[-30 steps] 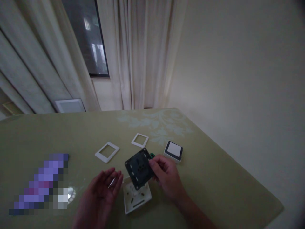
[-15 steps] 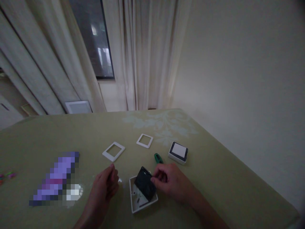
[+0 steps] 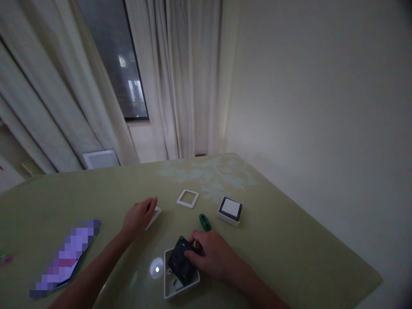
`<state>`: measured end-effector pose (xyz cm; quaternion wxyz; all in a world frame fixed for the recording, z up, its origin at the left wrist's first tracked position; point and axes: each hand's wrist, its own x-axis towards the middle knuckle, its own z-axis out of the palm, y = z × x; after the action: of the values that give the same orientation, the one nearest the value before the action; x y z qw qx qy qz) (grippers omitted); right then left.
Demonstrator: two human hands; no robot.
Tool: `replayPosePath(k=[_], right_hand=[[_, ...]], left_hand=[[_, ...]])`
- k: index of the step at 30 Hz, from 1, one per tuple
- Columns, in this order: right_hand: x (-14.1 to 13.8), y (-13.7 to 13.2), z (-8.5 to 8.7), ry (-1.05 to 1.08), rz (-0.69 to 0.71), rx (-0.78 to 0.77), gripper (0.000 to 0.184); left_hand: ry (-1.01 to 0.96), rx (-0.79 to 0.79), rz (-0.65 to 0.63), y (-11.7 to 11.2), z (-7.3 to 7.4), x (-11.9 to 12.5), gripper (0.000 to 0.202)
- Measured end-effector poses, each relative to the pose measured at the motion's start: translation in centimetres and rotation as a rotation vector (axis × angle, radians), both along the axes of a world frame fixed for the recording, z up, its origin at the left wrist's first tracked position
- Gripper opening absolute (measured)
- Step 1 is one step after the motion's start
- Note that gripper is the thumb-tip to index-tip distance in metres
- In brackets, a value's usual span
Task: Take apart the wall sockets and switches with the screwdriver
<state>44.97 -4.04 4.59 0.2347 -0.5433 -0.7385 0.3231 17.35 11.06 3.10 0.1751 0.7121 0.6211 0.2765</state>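
Green tabletop (image 3: 296,253), pale curtains (image 3: 196,86) behind. Right hand (image 3: 212,255) pinches black plate (image 3: 180,262), tilted in open white box (image 3: 165,277). Left hand (image 3: 138,218), fingers curled, at white frame (image 3: 154,216); can't tell if gripped. Smaller frame (image 3: 185,205), green handle (image 3: 204,222) farther back.

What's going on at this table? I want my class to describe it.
A person's right hand grips a black square plate by its edge, with the plate tilted inside a shallow white box. The left hand is at a white frame, partly hiding it; whether the fingers grip it is unclear. A smaller-looking white frame, a green handle and a white-and-black square unit lie farther back.
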Motion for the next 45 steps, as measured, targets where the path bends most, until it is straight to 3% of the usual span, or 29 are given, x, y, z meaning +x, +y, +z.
replayPosePath(k=[3,8,13,16,20,22,25,27,29,30,32,35,38,45], right_hand=[[0.1,0.2,-0.2,0.020,0.011,-0.004,0.018],[0.2,0.4,-0.8,0.076,0.028,-0.007,0.018],[0.3,0.6,-0.6,0.156,0.008,0.030,0.013],[1.0,1.1,0.0,0.201,-0.079,0.113,0.011],[3.7,2.6,0.6,0.201,-0.324,0.281,0.020],[5.7,3.4,0.5,0.161,-0.467,0.355,0.023],[8.5,4.6,-0.3,0.073,-0.623,0.419,0.035],[9.7,5.3,-1.3,0.015,-0.691,0.412,0.048],[10.3,5.8,-2.4,-0.038,-0.728,0.374,0.058],[10.5,5.9,-2.9,-0.061,-0.733,0.349,0.061],[10.8,6.1,-3.6,-0.095,-0.711,0.300,0.064],[11.2,5.9,-4.0,-0.121,-0.615,0.250,0.068],[11.6,5.5,-3.8,-0.133,-0.528,0.230,0.083],[11.4,5.6,-2.8,-0.095,-0.554,0.262,0.079]], left_hand=[[0.223,-0.047,-0.065,1.5,-0.9,0.0,0.025],[0.439,-0.049,-0.150,1.4,-2.0,-0.1,0.022],[0.511,-0.009,-0.192,1.4,-2.3,-0.4,0.023],[0.491,0.042,-0.220,1.6,-2.0,-0.8,0.021],[0.405,0.152,-0.197,1.2,-0.5,-1.2,0.034],[0.343,0.211,-0.181,-0.4,0.3,-0.9,0.039],[0.254,0.252,-0.252,-5.5,0.4,0.8,0.044],[0.213,0.260,-0.358,-9.7,-0.4,2.6,0.045],[0.168,0.306,-0.487,-13.3,-1.8,4.4,0.081],[0.188,0.293,-0.538,-14.5,-2.6,5.2,0.099],[0.214,0.315,-0.526,-15.6,-4.1,6.2,0.109],[0.247,0.332,-0.455,-14.7,-5.5,6.4,0.089],[0.246,0.330,-0.381,-12.5,-5.6,5.3,0.067],[0.223,0.328,-0.287,-7.4,-4.5,1.5,0.060]])
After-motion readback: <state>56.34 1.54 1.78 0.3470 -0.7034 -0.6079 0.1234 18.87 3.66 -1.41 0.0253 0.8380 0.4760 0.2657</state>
